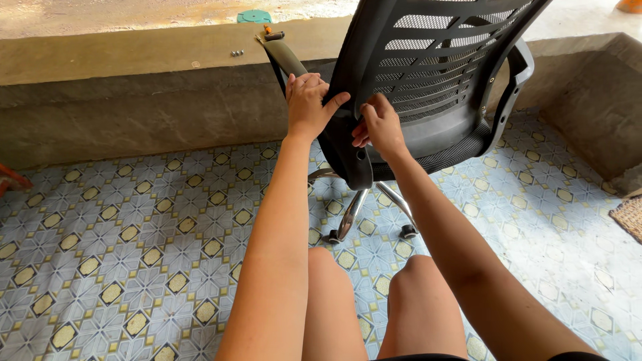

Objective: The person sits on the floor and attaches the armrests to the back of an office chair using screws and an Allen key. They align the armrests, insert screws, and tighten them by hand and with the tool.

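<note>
A black office chair (428, 73) with a slatted mesh backrest stands in front of me on the tiled floor, its back turned toward me. My left hand (309, 105) grips the left edge of the backrest, thumb spread onto the plastic. My right hand (379, 124) pinches at the lower back support column just right of it; whether it holds a small part is hidden by the fingers. The chair's left armrest (286, 59) lies just behind my left hand. Its chrome base (354, 214) with castors shows below.
A concrete ledge (134, 60) runs behind the chair, with two small bolts (237, 53), a green disc (254, 17) and a small tool (271, 33) on it. My bare knees (374, 287) are below. A woven mat edge (630, 217) lies at right.
</note>
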